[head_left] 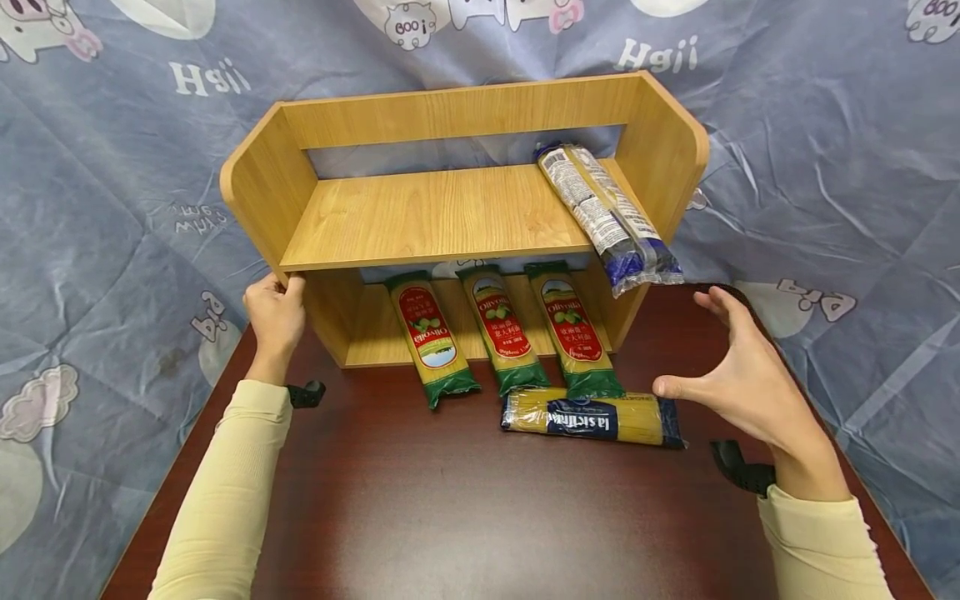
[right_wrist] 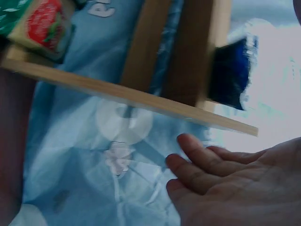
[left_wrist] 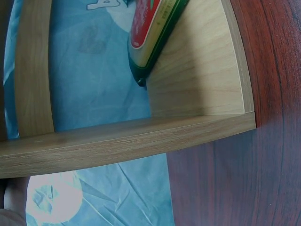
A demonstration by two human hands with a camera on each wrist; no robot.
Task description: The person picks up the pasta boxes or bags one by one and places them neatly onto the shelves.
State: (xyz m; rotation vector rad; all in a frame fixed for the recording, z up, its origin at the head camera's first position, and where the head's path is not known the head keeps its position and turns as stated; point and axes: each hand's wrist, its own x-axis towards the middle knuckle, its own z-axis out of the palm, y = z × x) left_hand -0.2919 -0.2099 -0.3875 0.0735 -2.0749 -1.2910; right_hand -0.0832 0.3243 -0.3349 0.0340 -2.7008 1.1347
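Observation:
A two-level wooden shelf stands on a dark red-brown table. My left hand grips the front edge of the shelf's left side panel. My right hand hovers open with fingers spread, just above the right end of a yellow and blue spaghetti packet that lies crosswise on the table. Three green and red spaghetti packets lie side by side on the lower level. A blue and clear packet lies slanted on the upper level, with its end overhanging the front edge. In the right wrist view the palm is empty.
A blue-grey printed cloth hangs behind and around the table. The shelf's right side panel stands close to my right hand. Black wrist straps show at both cuffs.

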